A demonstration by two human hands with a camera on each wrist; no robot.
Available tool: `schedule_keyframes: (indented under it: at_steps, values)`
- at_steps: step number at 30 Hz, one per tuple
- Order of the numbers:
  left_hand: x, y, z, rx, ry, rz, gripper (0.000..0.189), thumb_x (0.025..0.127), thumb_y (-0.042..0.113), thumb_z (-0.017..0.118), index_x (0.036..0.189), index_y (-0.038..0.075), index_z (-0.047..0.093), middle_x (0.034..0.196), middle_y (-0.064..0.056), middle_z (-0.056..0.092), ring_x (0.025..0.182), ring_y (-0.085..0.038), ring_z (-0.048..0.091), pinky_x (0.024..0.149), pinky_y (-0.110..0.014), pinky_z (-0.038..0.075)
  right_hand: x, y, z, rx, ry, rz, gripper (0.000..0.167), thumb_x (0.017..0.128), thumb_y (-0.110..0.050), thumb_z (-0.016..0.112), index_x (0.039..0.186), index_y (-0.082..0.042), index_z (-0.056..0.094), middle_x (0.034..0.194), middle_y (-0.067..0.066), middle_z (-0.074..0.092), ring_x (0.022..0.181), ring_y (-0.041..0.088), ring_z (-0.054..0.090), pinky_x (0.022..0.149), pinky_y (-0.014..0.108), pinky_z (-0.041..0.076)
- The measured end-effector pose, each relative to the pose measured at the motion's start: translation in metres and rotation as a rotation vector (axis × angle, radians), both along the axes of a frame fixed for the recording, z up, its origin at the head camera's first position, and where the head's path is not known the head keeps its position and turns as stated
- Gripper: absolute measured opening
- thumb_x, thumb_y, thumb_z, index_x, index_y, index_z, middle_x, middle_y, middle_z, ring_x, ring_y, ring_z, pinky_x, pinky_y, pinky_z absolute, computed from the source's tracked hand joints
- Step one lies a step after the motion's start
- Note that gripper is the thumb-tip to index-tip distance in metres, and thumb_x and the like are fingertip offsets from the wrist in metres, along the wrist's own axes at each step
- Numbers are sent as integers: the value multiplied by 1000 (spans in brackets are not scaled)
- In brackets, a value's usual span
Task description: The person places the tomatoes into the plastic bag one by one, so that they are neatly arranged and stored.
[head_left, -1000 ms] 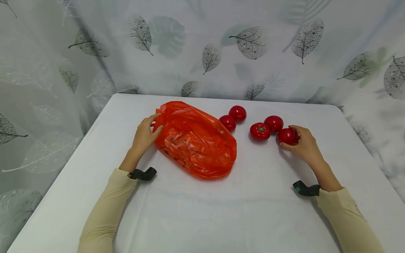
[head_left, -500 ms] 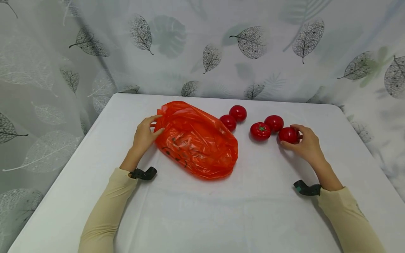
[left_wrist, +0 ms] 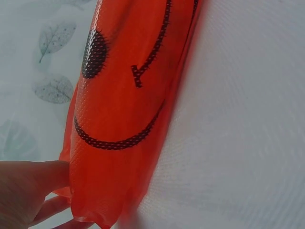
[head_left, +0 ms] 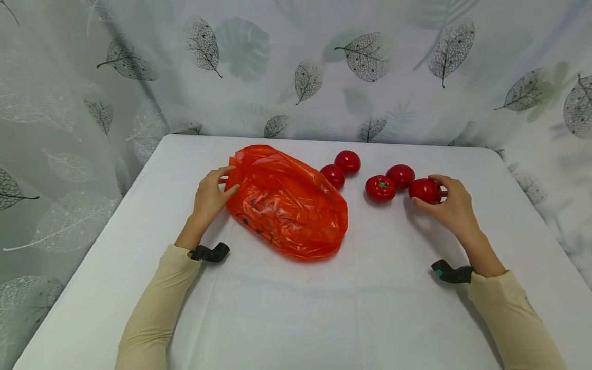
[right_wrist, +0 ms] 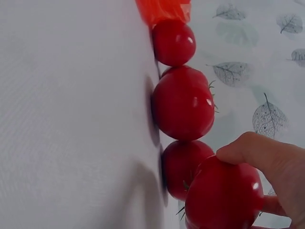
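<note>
In the head view, a crumpled red plastic bag (head_left: 289, 205) lies left of centre, and black printed marks show on it. My left hand (head_left: 210, 195) holds its left end; in the left wrist view the thumb (left_wrist: 52, 175) lies against the plastic, with fingers partly hidden behind. My right hand (head_left: 453, 203) grips a shiny red tomato (head_left: 423, 190) between thumb and fingers, seemingly just off the table. Close to its left are a tomato with a green stem top (head_left: 380, 189) and another tomato (head_left: 400, 176).
Two more tomatoes, one nearer (head_left: 333, 176) and one farther (head_left: 348, 162), sit by the bag's right side. A white cloth covers the table (head_left: 296, 318). Behind it hangs a leaf-print curtain (head_left: 287, 61). Both wrists wear a black camera mount (head_left: 450, 272).
My right hand has shifted slightly up and to the right with its tomato, which now seems raised a little. The left hand and the bag stay nearly the same.
</note>
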State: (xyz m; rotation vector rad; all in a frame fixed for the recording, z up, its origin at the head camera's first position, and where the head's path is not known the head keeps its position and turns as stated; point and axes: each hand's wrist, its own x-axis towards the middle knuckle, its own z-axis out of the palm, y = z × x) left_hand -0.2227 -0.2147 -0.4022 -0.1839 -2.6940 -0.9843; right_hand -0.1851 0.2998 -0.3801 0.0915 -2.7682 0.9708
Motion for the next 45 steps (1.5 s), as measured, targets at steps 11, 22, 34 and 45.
schedule_keyframes:
  at_steps: [11,22,34,45]
  values:
    - [-2,-1,4,10,10,3,47,88,9,70,133,3,56,125,-24,59,109,-40,61,92,-54,51,1,-7,14,-3,43,-12,66,85,-19,73,139,4,44,131,30,44,112,48,46,81,62,50]
    - [-3,-1,6,13,6,2,48,88,10,70,133,3,56,124,-24,60,109,-40,61,92,-55,51,4,-14,20,-44,182,-26,64,80,-16,77,136,0,50,129,26,51,106,40,52,70,-1,30]
    - [-1,-2,2,-5,-15,5,49,89,12,70,134,4,55,124,-23,60,110,-39,60,92,-54,52,5,-32,26,-61,190,35,66,79,-13,79,136,0,50,130,25,51,113,37,49,72,-1,33]
    - [1,0,3,-27,-19,10,49,89,12,70,135,4,55,124,-23,60,110,-39,60,91,-54,52,10,-46,26,-63,203,104,66,76,-13,81,134,0,51,129,23,52,108,35,51,71,-2,35]
